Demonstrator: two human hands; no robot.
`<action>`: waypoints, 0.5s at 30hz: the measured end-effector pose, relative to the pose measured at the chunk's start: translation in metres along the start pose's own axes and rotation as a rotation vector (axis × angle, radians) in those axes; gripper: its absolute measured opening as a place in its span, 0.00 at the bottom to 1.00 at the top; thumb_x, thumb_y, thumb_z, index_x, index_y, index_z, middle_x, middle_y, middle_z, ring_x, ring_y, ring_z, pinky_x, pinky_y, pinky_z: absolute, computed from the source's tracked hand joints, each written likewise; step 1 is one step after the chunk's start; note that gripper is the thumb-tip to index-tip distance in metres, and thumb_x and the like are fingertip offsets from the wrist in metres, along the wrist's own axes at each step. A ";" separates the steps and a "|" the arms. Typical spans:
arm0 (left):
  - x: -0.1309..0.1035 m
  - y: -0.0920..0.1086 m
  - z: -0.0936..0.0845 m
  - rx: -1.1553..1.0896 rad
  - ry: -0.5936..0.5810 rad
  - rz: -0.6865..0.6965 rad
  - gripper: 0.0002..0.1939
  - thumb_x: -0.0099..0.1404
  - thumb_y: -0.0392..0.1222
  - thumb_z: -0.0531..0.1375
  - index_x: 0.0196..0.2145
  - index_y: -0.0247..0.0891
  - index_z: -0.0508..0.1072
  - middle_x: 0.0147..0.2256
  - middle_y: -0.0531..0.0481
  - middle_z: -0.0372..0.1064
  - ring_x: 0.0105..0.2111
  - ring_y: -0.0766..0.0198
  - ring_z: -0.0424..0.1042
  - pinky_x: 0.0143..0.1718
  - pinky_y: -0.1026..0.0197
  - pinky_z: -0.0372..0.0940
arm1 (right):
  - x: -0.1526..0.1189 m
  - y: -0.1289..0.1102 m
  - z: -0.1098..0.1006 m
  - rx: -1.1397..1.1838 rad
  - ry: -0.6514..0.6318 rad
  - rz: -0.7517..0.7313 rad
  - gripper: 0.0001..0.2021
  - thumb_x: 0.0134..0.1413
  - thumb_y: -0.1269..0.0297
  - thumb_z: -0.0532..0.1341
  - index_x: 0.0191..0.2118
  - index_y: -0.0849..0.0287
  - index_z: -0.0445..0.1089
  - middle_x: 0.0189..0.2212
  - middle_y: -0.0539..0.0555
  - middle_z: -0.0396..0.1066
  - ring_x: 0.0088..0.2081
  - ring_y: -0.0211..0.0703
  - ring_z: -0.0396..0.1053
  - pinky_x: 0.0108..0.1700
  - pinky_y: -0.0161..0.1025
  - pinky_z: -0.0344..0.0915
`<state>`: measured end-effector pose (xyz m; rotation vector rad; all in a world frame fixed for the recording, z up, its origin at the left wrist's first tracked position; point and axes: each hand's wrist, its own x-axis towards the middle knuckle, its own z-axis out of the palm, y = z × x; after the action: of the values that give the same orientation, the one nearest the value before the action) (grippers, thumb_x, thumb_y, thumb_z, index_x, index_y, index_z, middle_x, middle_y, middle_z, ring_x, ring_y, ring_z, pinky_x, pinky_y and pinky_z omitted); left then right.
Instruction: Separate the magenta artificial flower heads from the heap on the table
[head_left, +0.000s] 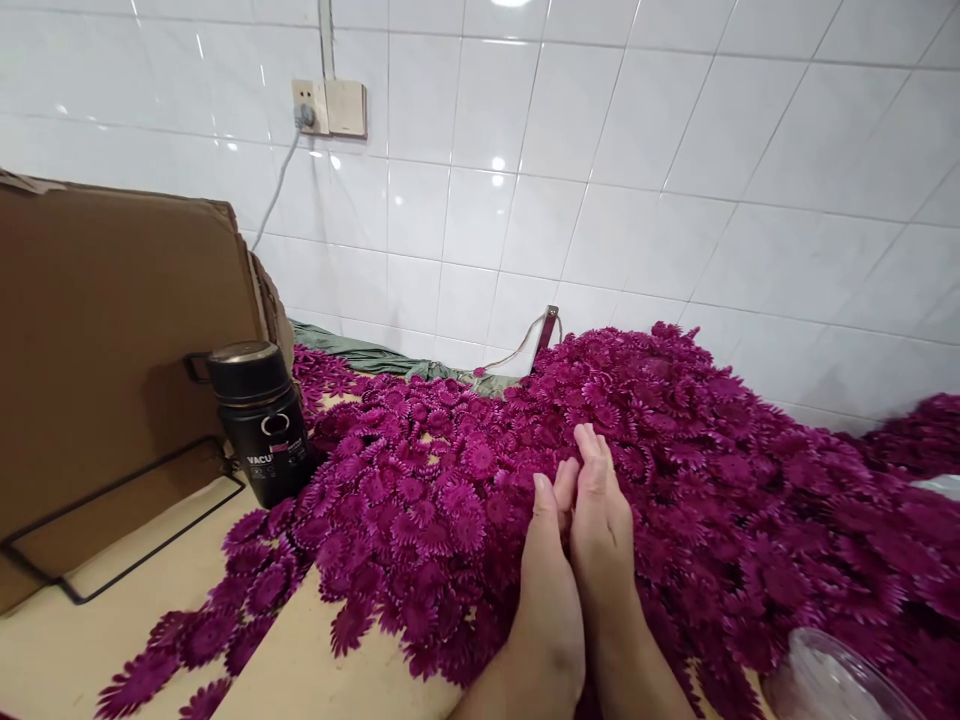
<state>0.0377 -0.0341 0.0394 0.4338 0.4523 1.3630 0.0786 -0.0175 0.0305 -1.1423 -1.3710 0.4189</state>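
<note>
Centrally, the left hand and right hand are pressed together over the heap of magenta fabric daisy heads; whether anything is grasped cannot be told. Loose heads at lower left could be swept off the beige tabletop.

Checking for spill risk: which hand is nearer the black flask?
Left. The left hand lies on the purple flowers, right of the black flask, with flowers between. The right hand presses against the left one's far side, farther from the flask.
</note>
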 end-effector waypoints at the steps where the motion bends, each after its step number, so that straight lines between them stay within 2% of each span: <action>1: -0.002 -0.002 0.000 0.000 -0.007 -0.007 0.27 0.62 0.55 0.46 0.54 0.38 0.62 0.58 0.51 0.54 0.60 0.60 0.47 0.60 0.59 0.40 | 0.002 -0.001 0.000 -0.017 0.017 -0.026 0.31 0.56 0.47 0.40 0.56 0.64 0.57 0.59 0.58 0.51 0.62 0.46 0.39 0.61 0.49 0.37; 3: -0.002 -0.002 0.001 -0.016 -0.067 -0.038 0.30 0.62 0.57 0.45 0.55 0.36 0.61 0.59 0.50 0.52 0.60 0.58 0.45 0.60 0.58 0.40 | 0.001 -0.002 -0.001 -0.042 -0.002 -0.079 0.32 0.56 0.46 0.39 0.58 0.63 0.54 0.60 0.58 0.49 0.62 0.48 0.38 0.61 0.52 0.37; 6: 0.004 0.009 0.005 -0.041 -0.125 -0.063 0.30 0.64 0.56 0.39 0.56 0.34 0.58 0.59 0.50 0.51 0.60 0.59 0.43 0.60 0.59 0.41 | -0.009 -0.001 -0.002 -0.069 -0.121 -0.107 0.35 0.54 0.42 0.36 0.61 0.61 0.47 0.62 0.57 0.44 0.63 0.51 0.34 0.60 0.56 0.36; 11: 0.016 0.016 0.006 -0.071 0.123 -0.083 0.30 0.66 0.51 0.37 0.59 0.28 0.51 0.60 0.45 0.48 0.60 0.64 0.46 0.59 0.64 0.44 | -0.032 -0.002 -0.007 -0.024 -0.333 -0.086 0.37 0.51 0.39 0.37 0.62 0.56 0.41 0.63 0.52 0.37 0.63 0.51 0.30 0.60 0.57 0.33; 13: 0.016 0.011 0.002 -0.111 0.127 -0.045 0.31 0.65 0.52 0.38 0.59 0.29 0.49 0.60 0.46 0.47 0.60 0.64 0.46 0.58 0.64 0.46 | -0.037 -0.003 -0.009 0.023 -0.341 -0.093 0.36 0.51 0.39 0.39 0.61 0.54 0.42 0.63 0.50 0.35 0.63 0.51 0.30 0.60 0.56 0.30; 15: 0.011 0.005 -0.002 -0.112 0.050 -0.020 0.31 0.65 0.54 0.37 0.59 0.32 0.50 0.60 0.47 0.48 0.60 0.64 0.46 0.59 0.62 0.46 | -0.035 -0.003 -0.010 0.075 -0.319 -0.074 0.36 0.51 0.39 0.42 0.61 0.53 0.43 0.63 0.49 0.36 0.63 0.49 0.30 0.61 0.53 0.27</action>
<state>0.0344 -0.0221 0.0399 0.3030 0.4188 1.3745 0.0781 -0.0512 0.0159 -0.9881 -1.6540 0.6133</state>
